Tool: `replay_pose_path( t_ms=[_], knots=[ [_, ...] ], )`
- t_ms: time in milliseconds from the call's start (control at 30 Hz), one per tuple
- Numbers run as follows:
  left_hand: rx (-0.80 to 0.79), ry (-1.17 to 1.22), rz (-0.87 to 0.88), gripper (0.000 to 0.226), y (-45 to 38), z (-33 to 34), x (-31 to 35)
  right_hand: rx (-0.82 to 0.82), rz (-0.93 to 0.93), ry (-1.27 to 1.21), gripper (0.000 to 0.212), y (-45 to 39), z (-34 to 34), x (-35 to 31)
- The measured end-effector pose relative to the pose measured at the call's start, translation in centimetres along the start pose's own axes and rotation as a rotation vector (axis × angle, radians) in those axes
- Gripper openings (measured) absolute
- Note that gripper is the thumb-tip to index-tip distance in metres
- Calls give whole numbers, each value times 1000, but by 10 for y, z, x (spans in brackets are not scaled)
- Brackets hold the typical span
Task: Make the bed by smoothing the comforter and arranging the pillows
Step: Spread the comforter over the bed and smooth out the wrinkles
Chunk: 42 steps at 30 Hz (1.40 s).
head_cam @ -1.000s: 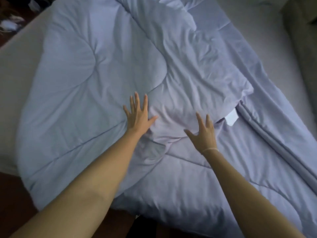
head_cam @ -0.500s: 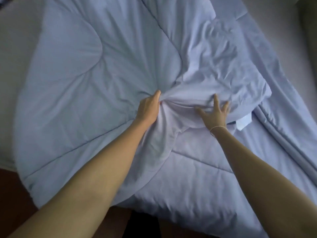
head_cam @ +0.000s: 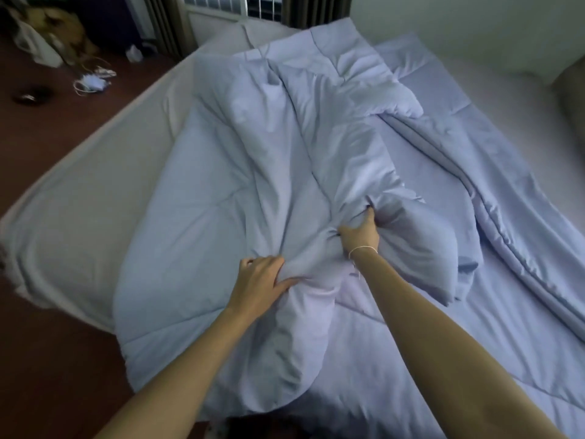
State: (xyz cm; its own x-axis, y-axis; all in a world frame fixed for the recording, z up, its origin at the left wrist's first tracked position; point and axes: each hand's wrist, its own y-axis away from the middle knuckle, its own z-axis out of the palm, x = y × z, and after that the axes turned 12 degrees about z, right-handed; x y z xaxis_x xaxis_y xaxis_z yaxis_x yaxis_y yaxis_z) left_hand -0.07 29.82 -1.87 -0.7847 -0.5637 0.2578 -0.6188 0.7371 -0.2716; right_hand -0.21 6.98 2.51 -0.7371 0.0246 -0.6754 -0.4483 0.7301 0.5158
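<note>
A pale blue quilted comforter (head_cam: pixel 202 236) lies bunched and folded over itself across the bed, with a raised ridge running up the middle. My left hand (head_cam: pixel 259 282) grips a handful of its fabric near the front. My right hand (head_cam: pixel 362 234) grips a gathered fold a little farther back and to the right. A grey-green pillow (head_cam: pixel 573 99) shows partly at the right edge.
The light mattress sheet (head_cam: pixel 76 217) is bare on the left and far right. Dark red floor (head_cam: pixel 47 359) lies left of the bed, with a bag (head_cam: pixel 53 30), cables (head_cam: pixel 90 83) and a dark dish (head_cam: pixel 31 96) on it. A window (head_cam: pixel 234 4) stands behind.
Both hands went from lying flat on the comforter to gripping it. They pulled the fabric toward me, raising a bunched ridge. The view lifted, showing the floor and window.
</note>
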Motion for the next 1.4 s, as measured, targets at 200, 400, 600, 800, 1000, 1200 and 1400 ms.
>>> replay_pose_path(
  t_ms=[200,400,600,800,1000,1200,1400],
  knots=[
    [-200,401,-118,68,8,-41,-82,-110,-201,305,77,58,37,-41],
    [-203,483,23,30,-41,-77,-159,-39,-218,169,88,123,72,-89],
    [-146,476,276,73,-113,-122,-165,-57,-243,179,83,193,78,-103],
    [-457,161,587,47,-129,-150,-141,-57,-301,198,75,251,56,-91],
    [-481,11,774,37,-77,-169,-164,139,-342,228,68,297,80,-65],
    [-211,98,677,27,-18,-201,-249,414,-212,275,73,315,140,-51],
    [-318,127,642,43,28,-234,-333,416,-126,335,69,338,227,-75]
  ],
)
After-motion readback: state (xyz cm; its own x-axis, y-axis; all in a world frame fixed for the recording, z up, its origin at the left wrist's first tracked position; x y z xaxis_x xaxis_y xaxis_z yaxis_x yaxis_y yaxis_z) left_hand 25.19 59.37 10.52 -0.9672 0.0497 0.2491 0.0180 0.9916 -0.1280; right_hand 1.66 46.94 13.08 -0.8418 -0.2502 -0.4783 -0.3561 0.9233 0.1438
